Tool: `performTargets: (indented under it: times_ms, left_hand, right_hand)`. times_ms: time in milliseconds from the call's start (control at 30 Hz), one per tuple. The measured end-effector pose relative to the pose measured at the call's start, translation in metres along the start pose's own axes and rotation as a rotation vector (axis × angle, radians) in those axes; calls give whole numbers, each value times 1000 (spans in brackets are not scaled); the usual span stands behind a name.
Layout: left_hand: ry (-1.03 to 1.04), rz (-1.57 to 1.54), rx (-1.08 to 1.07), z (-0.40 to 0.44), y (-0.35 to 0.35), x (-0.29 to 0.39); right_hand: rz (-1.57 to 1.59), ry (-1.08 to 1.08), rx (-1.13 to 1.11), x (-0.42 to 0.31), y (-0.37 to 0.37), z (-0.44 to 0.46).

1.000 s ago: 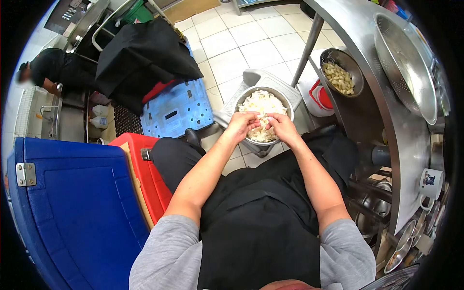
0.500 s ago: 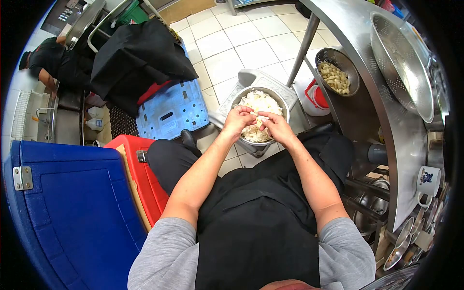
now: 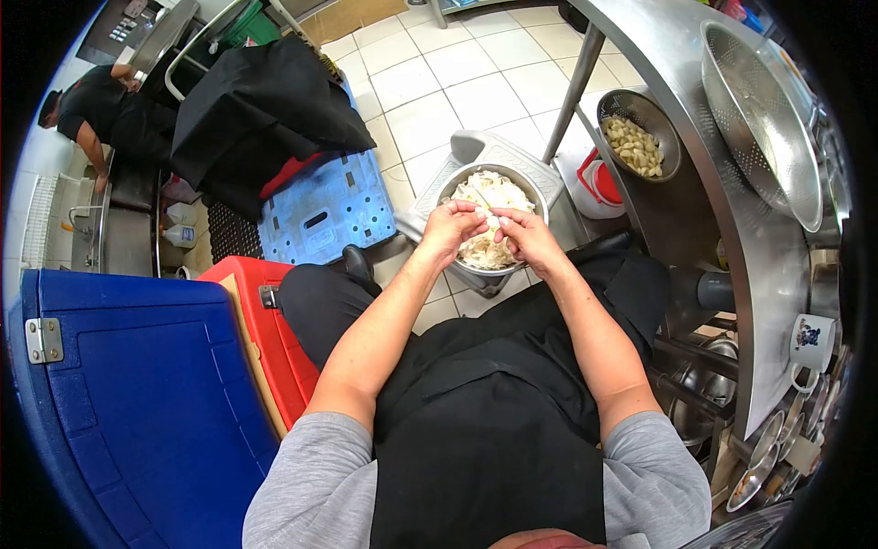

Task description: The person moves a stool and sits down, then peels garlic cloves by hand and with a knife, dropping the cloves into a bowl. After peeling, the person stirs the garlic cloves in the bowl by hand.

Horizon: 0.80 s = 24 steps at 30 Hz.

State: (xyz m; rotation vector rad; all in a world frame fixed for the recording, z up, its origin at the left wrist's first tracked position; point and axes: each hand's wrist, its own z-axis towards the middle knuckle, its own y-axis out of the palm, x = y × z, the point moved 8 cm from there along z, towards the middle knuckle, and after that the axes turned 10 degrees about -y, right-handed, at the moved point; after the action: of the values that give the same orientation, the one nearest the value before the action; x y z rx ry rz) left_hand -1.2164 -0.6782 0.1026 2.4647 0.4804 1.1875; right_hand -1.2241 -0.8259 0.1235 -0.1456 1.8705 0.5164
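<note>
A round metal bowl (image 3: pixel 541 203) stands on a grey plastic stool (image 3: pixel 430 197) between my knees. It is heaped with pale, whitish strips (image 3: pixel 494 189) that look like torn mushroom. Over the near part of the heap, my left hand (image 3: pixel 450 229) and my right hand (image 3: pixel 529 240) come close together, fingertips pinched. A small pale strip (image 3: pixel 491 220) shows between the fingertips of both hands. The fingers partly hide it, and its exact shape is too small to make out.
On the right, a colander (image 3: pixel 633 146) of pale chunks sits beneath a steel table (image 3: pixel 658 82). A larger colander (image 3: pixel 759 119) rests on top. A red-lidded white bucket (image 3: pixel 599 188) is beside the stool. Left are a blue cooler lid (image 3: pixel 155 403), a blue platform (image 3: pixel 320 210) and another person (image 3: pixel 96 110).
My hands stay over the bowl, with the fingers of my right hand shifting slightly around the pale strip. The other person at far left has raised the upper body and an arm.
</note>
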Motion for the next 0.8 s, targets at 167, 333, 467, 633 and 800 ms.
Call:
performTargets:
  times_ms: [167, 333, 467, 633, 800]
  left_hand:
    - [-12, 3, -10, 0, 1, 1]
    - [9, -15, -33, 0, 2, 2]
    - [5, -37, -39, 1, 2, 2]
    - [22, -53, -46, 0, 3, 3]
    - [49, -20, -32, 0, 2, 5]
  right_hand:
    - [-8, -9, 19, -4, 3, -3]
    - [-143, -42, 41, -6, 3, -2]
    - [-138, -47, 75, -6, 2, -2]
    - [-82, -41, 103, -3, 4, -2]
    - [-27, -23, 95, -1, 3, -2]
